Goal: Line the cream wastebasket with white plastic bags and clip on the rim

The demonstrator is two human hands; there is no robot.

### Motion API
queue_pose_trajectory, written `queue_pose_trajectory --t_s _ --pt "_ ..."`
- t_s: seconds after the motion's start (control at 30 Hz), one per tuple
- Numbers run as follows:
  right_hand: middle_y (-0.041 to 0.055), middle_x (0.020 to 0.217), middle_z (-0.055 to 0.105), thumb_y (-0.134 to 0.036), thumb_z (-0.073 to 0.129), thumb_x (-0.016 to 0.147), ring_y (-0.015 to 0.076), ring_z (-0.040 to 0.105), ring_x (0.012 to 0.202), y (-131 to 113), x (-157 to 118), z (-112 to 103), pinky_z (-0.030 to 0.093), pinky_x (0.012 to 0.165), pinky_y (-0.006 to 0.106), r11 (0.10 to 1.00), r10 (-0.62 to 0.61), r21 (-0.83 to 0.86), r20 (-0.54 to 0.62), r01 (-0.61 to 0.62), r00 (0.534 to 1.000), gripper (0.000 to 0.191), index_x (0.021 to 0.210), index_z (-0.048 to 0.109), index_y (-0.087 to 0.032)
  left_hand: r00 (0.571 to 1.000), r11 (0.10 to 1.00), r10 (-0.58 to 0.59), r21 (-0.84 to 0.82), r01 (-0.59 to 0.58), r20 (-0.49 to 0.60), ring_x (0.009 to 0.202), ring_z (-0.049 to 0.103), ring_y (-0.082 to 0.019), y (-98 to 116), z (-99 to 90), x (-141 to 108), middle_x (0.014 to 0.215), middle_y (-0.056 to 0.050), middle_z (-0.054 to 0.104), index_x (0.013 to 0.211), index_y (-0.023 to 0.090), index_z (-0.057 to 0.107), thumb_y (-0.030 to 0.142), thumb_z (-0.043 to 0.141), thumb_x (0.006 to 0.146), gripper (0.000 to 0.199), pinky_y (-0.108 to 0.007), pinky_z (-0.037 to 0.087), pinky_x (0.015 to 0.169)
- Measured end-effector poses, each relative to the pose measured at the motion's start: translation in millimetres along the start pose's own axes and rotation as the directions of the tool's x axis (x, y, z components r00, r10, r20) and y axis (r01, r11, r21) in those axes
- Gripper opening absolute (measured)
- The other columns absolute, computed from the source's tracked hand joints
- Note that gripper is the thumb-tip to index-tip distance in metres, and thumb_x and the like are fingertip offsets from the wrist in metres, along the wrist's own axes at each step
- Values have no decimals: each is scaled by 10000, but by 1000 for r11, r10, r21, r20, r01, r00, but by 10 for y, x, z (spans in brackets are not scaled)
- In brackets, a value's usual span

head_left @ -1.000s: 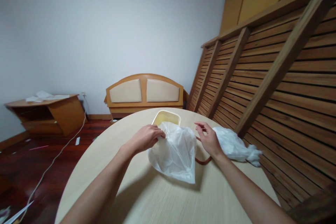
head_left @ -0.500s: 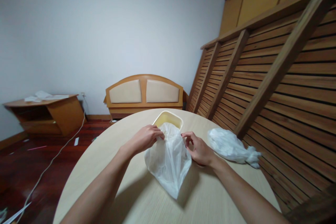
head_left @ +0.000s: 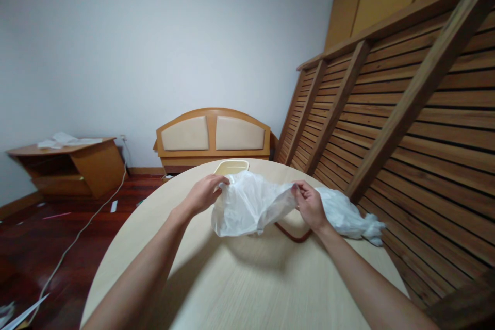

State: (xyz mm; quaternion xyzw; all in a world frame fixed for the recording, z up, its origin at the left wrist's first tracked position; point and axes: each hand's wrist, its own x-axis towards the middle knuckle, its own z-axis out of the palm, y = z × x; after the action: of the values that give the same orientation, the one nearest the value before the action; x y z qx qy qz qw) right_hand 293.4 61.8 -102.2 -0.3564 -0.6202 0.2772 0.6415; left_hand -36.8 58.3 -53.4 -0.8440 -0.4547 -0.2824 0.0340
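A thin white plastic bag (head_left: 245,206) is stretched between my two hands above the round table. My left hand (head_left: 203,193) pinches its upper left edge, and my right hand (head_left: 310,204) grips its right end. Behind the bag stands a pale yellow container (head_left: 232,166), its front part hidden by the plastic. Below my right hand lies a reddish-brown curved rim (head_left: 296,238), partly covered by the bag and hand; what it belongs to I cannot make out.
A bunched white plastic bag (head_left: 344,214) lies at the right of the pale round table (head_left: 247,289). Slatted wooden panels (head_left: 417,165) lean beyond it. A headboard (head_left: 212,136) stands behind, a low cabinet (head_left: 88,165) at the left, with a cable on the floor.
My hands have moved apart, spreading the bag sideways and lifting its lower end. The yellow container appears farther back and left, and the reddish-brown rim has come into view.
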Motion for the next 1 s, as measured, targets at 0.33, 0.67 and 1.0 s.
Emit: queue_pose_trajectory --t_s 0.33,0.67,1.0 --pt "-29 869 664 -428 798 678 126 594 743 -50 86 26 461 650 219 870 265 475 -226 -132 937 335 909 631 -251 984 990 -136 29 141 -119 1029 679 -241 62 74 17 1101 -70 719 1120 232 633 58 624 806 359 -364 536 897" --pt "66 1209 663 -626 646 779 244 683 991 -27 -101 182 558 816 405 841 394 335 159 -425 905 803 1442 287 -349 983 970 -142 183 162 -120 1007 698 -265 191 74 10 1108 -85 737 1130 239 614 85 625 828 338 -382 546 857" --pt "30 909 752 -453 806 684 225 718 809 110 -37 186 592 715 362 896 348 271 66 -352 935 526 1103 575 -232 983 970 -123 191 149 -138 1017 675 -261 192 96 -6 1132 -81 701 1144 230 599 185 604 885 263 -374 537 855"
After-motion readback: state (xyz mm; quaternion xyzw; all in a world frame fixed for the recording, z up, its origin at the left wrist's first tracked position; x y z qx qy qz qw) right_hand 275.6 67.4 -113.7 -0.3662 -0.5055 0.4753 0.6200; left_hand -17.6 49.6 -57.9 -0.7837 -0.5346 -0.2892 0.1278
